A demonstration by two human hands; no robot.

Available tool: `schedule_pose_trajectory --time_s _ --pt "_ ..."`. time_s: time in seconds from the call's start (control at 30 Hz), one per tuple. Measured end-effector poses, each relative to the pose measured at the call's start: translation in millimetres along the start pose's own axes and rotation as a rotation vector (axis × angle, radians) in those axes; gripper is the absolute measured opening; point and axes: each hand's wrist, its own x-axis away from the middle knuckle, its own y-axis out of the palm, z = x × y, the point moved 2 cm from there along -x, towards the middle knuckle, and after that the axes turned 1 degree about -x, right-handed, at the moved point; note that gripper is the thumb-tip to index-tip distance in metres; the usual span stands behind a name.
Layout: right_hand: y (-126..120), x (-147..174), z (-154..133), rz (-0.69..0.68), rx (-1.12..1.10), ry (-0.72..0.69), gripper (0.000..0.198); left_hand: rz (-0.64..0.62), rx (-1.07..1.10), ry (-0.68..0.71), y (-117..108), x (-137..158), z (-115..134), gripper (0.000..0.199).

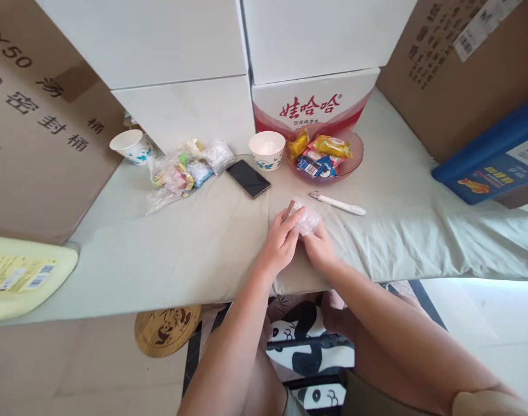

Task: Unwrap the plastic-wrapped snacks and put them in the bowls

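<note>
Both of my hands are closed around a small bundle of clear bubble wrap [307, 221] near the front edge of the cloth-covered table. My left hand [283, 240] grips it from the left, with a thin brownish edge showing by the fingertips. On the other side my right hand [319, 247] holds the lower right of the bundle. What lies inside the wrap cannot be made out. Just beyond them rests a white-handled tool [339, 204] with a thin metal tip. A dark phone [248, 178] lies to the left, apart from my hands.
Behind stand a paper cup [267, 151] and a pink clear bowl [354, 164] of wrapped snacks. Plastic-wrapped items [181, 173] and a tilted paper cup [133, 147] are left. White boxes [183, 115] line the back; cardboard boxes [51, 127] flank the sides.
</note>
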Motion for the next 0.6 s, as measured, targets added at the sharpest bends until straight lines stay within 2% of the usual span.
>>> schedule_pose_trajectory --time_s 0.13,0.23,0.3,0.37,0.47,0.53,0.6 --pt "-13 -7 4 -0.113 -0.217 0.098 0.040 0.031 -0.100 -0.030 0 -10 -2 0.038" --pt "-34 -9 -6 -0.011 -0.218 0.055 0.050 0.088 -0.163 -0.069 -5 -11 -6 0.035" --pt "-46 -9 -16 0.043 -0.121 -0.014 0.051 0.086 -0.220 -0.091 -6 -9 -7 0.034" --pt "-54 -8 -24 0.015 0.015 -0.098 0.047 0.042 -0.271 -0.104 -4 -7 -6 0.036" --pt "-57 -9 -30 -0.025 0.280 -0.237 0.030 -0.030 -0.285 -0.066 -1 -7 -3 0.039" --pt "-56 -10 -27 -0.046 0.432 -0.297 0.019 -0.022 -0.230 -0.043 -1 -9 -3 0.040" --pt "-53 -11 -22 -0.093 0.531 -0.339 0.019 0.039 -0.151 -0.076 -3 -11 -6 0.043"
